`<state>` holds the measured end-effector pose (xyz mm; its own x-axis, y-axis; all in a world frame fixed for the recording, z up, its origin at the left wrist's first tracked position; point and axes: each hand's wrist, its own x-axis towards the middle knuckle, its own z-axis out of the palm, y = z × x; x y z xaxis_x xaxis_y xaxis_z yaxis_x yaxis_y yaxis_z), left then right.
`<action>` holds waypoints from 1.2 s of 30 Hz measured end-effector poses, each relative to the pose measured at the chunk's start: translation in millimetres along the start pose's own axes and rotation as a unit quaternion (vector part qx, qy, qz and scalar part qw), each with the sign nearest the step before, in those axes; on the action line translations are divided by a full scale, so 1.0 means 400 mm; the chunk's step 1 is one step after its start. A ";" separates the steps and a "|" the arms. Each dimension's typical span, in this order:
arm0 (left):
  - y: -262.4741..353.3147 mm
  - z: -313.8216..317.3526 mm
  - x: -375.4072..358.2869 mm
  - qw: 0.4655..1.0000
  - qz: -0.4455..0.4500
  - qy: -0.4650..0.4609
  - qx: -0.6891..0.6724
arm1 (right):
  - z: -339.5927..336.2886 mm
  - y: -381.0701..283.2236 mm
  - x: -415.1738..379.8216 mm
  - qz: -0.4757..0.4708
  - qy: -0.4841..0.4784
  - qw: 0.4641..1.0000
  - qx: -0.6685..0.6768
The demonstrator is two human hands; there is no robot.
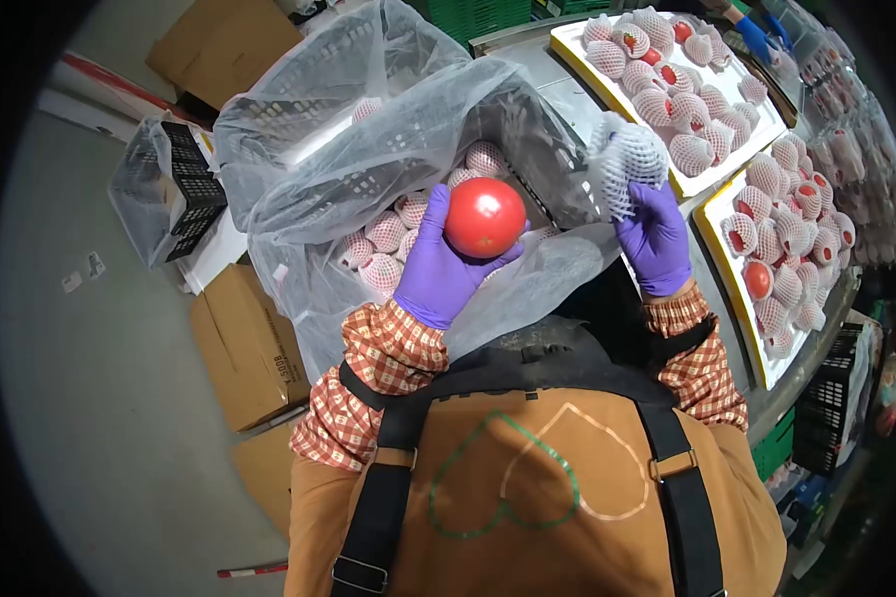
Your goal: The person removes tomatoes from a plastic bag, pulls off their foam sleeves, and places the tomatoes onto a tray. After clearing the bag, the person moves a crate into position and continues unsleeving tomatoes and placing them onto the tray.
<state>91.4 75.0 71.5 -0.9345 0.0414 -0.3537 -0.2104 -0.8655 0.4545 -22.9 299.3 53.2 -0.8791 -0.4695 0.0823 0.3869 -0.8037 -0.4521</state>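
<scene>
A bare red tomato (pixel 485 218) rests in my left hand (pixel 443 273), gloved in purple, with the fingers curled round its underside. White foam netting (pixel 627 164) is pinched in my right hand (pixel 655 239), also in a purple glove, and bunches up above the fingertips. Below my left hand lies a crate lined with clear plastic (pixel 299 234), where several tomatoes in foam nets (pixel 383 234) show. My right hand is between this crate and the white trays of netted tomatoes.
Two white trays, one farther (pixel 712 184) and one nearer (pixel 719 239), stand on the metal table at the right. Cardboard boxes (pixel 249 343) and a black crate (pixel 197 184) are at the left. A blue-gloved hand (pixel 755 40) of another person shows at the top right.
</scene>
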 end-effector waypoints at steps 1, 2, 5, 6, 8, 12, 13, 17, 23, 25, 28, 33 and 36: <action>-0.007 0.002 -0.003 1.000 0.024 0.005 -0.013 | 0.018 -0.003 -0.004 -0.021 0.004 0.992 -0.122; -0.011 0.004 -0.004 0.998 0.047 0.011 -0.026 | 0.027 -0.001 -0.010 -0.042 0.008 0.969 -0.242; -0.015 -0.016 0.010 0.995 0.075 -0.054 0.034 | 0.025 0.035 -0.044 -0.032 0.021 0.892 -0.450; -0.016 -0.010 0.012 0.995 0.074 -0.057 0.032 | 0.044 0.053 -0.052 -0.022 0.011 0.864 -0.502; -0.024 0.009 0.005 0.967 0.153 -0.074 0.192 | 0.058 0.094 -0.050 -0.035 -0.067 0.875 -0.479; -0.042 0.046 -0.003 0.929 0.211 -0.080 0.293 | 0.068 0.122 -0.054 -0.087 -0.142 0.764 -0.624; -0.040 0.062 -0.015 0.918 0.205 -0.096 0.326 | 0.072 0.124 -0.050 -0.079 -0.110 0.814 -0.565; -0.022 0.098 -0.046 0.921 0.143 -0.130 0.337 | 0.097 0.083 -0.037 0.011 -0.041 0.942 -0.332; -0.004 0.069 -0.024 0.916 0.138 -0.045 0.374 | 0.026 0.056 -0.043 0.151 0.009 0.970 0.191; -0.008 0.065 -0.008 0.924 0.130 -0.023 0.360 | 0.032 0.063 -0.041 0.165 0.001 0.949 0.270; -0.020 0.053 0.008 0.927 0.115 0.023 0.357 | 0.043 0.070 -0.044 0.168 0.046 0.945 0.277; -0.056 -0.012 0.044 0.974 -0.053 -0.032 0.218 | 0.041 0.062 -0.061 0.176 0.032 0.939 0.295; -0.085 0.023 0.048 0.981 -0.099 -0.098 0.133 | 0.010 0.060 -0.078 0.177 0.074 0.951 0.242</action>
<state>78.2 109.8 56.6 -0.8997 0.3134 -0.3038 -0.4362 -0.6715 0.5990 14.8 293.1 43.5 -0.6859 -0.7141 -0.1404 0.7171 -0.6960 0.0364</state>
